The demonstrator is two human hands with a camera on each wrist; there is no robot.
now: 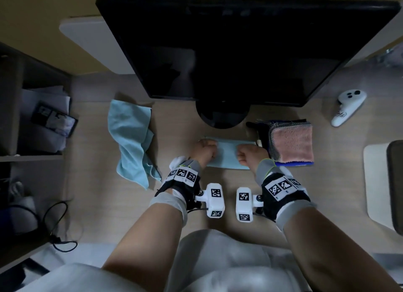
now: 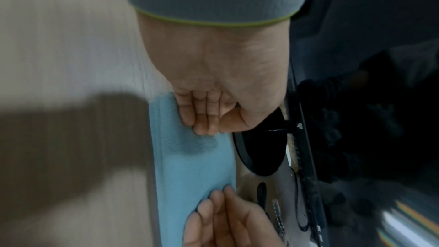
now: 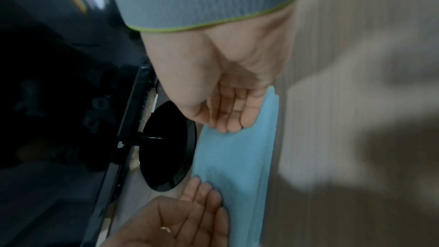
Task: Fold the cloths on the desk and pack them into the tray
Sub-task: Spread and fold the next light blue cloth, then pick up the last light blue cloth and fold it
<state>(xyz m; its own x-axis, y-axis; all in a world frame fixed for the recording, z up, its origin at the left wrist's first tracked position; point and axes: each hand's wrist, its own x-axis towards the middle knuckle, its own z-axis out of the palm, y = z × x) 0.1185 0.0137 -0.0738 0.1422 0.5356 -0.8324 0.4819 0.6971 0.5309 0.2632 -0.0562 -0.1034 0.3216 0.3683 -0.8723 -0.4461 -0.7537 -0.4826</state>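
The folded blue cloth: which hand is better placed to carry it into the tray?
Probably the right hand: it presses the folded blue cloth at the end nearest the tray; the left hand is farther.

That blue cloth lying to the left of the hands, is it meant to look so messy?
It does stand out: the light blue cloth lies crumpled and unfolded on the desk, unlike the neat folded cloth under both hands.

Dim, bluish light — blurred, wide-angle-warped edges
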